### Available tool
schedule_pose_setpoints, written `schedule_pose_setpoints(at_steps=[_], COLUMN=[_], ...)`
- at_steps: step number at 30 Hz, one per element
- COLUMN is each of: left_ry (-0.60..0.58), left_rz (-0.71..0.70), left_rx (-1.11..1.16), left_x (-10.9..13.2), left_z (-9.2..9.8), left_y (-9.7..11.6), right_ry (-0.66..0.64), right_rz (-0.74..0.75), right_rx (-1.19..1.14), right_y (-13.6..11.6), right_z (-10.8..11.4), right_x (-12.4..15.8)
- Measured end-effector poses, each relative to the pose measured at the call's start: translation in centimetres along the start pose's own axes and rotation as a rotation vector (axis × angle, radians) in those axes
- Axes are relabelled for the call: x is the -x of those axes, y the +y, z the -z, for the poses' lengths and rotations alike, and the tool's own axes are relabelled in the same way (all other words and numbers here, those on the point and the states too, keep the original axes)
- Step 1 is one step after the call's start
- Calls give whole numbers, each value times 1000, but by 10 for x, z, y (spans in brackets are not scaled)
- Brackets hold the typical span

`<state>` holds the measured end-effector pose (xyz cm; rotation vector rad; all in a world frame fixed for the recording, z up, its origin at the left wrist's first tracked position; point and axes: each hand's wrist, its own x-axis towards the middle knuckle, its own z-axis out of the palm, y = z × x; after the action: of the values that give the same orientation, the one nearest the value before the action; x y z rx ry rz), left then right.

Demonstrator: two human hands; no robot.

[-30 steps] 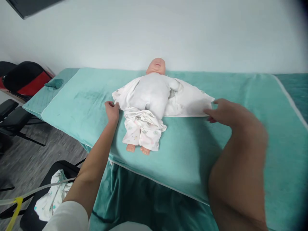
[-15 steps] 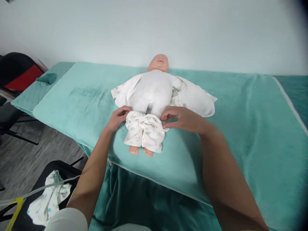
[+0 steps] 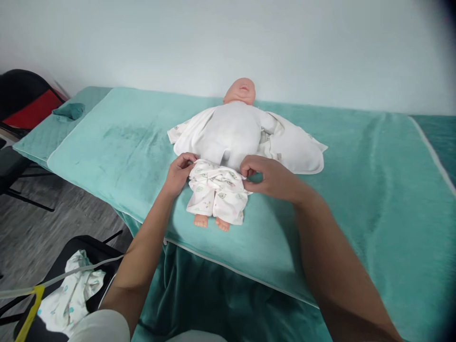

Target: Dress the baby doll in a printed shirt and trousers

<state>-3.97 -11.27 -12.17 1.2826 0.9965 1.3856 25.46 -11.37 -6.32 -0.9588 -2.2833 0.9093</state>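
A baby doll point(image 3: 237, 126) lies on its back on the green bed cover, its feet toward me. White patterned baby pants point(image 3: 217, 190) are around its lower legs, the waistband bunched near the knees and the feet out of the leg openings. My left hand point(image 3: 181, 172) pinches the waistband at its left edge. At the right edge, my right hand point(image 3: 265, 175) pinches it between thumb and curled fingers. Under the doll a white baby jacket point(image 3: 295, 147) is spread open, its sleeves to both sides.
The padded bed point(image 3: 128, 137) stands along a white wall point(image 3: 178, 42). Left of me, a black chair point(image 3: 74, 247) bears a patterned white cloth point(image 3: 73, 294), with a pale cord point(image 3: 57, 280) across it. Another chair point(image 3: 28, 102) stands at the far left.
Both hands have closed on the waistband's edges, and it is drawn slightly up toward the doll's body. The whole view has shifted a little.
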Motion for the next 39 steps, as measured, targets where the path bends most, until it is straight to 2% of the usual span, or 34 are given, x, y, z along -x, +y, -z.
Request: schedule_pose_setpoints(at_steps=[4,9,11,15,19,22,26,28,30,34,39], left_ry=[147,244,236,120,26,89,164,181,146,-17,-200], left_rz=[-23,-59,-64,-93,-118,-124,-168,-161,-101,57,160], left_rx=[9,-86,-108,-96,-118,-206,-325,-299,-217,-218,-272], left_x=[-4,-10,-14,-34,-67,-96,-123,-125,-120,-108,-105], left_z=[-17,-25,-27,-31,-30,-29,-35,-39,-40,-29,-10], left_y=[0,-2,-3,-1,0,-1,-6,-11,-15,-13,-6], right_ry=[212,659,735,739,742,737,739,752,749,657,491], right_rz=[23,-190,-278,-293,-230,-277,-353,-386,-418,-459,-444], right_rx=[32,-48,-131,-183,-61,-67,-257,-351,-411,-408,-478], right_y=[8,32,41,47,44,47,58,63,65,64,64], right_z=[-7,-13,-17,-23,-23,-19,-10,-8,-8,-8,0], right_x=[-2,-7,-10,-12,-11,-15,-31,-37,-38,-32,-19])
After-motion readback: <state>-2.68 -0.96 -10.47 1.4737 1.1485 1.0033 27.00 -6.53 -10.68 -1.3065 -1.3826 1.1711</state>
